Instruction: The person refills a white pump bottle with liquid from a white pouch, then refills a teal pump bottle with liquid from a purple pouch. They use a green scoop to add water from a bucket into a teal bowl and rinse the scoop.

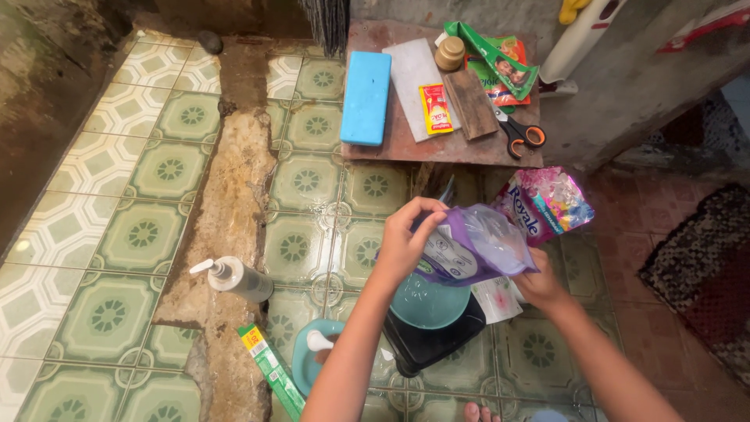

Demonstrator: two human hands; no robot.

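Note:
My left hand (404, 238) grips the top edge of a purple and white plastic pouch (473, 248). My right hand (541, 285) holds the same pouch from below on its right side. The pouch is tilted over a teal bowl (428, 303) that sits on a black kitchen scale (433, 340) on the tiled floor. Just left of the scale stands a light blue bowl with a white pestle (315, 348) in it.
A low brown board (406, 141) at the top holds a blue block (366, 98), a white slab, a red sachet, a small jar, packets and orange-handled scissors (519, 133). A pink pouch (547, 203), a pump bottle (234, 277) and a green tube box (271, 371) lie on the floor.

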